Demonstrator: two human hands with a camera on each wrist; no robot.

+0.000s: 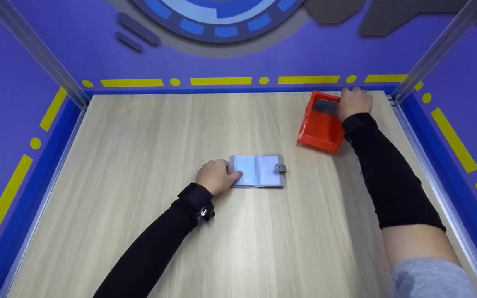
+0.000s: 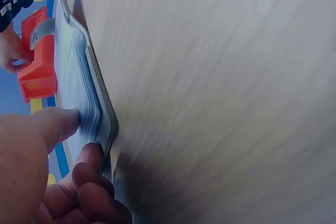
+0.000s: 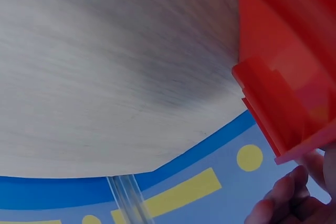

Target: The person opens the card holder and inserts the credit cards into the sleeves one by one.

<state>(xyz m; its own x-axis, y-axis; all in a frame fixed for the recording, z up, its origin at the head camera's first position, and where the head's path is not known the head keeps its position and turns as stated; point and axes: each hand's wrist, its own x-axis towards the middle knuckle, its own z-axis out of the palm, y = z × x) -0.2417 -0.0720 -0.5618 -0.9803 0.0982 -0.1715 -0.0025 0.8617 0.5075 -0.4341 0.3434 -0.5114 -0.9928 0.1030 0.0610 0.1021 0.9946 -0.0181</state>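
Note:
A small card holder (image 1: 257, 171) with a grey cover lies spread on the table, its clear sleeves facing up and a snap tab on its right side. My left hand (image 1: 215, 176) pinches its left edge, the thumb on the sleeves and the fingers at the cover, as the left wrist view shows. Toward the far right, my right hand (image 1: 355, 102) grips a red plastic bin (image 1: 322, 128) by its right side. The bin is tilted, and a dark grey flat patch (image 1: 325, 106) shows at its far end. In the right wrist view, curled fingers (image 3: 283, 195) sit behind the bin's rim.
The pale wooden table (image 1: 147, 136) is bordered by a blue back wall (image 1: 222, 62) with yellow marks and by side walls. Metal posts (image 1: 441, 45) stand at the far corners, the right one close to my right hand.

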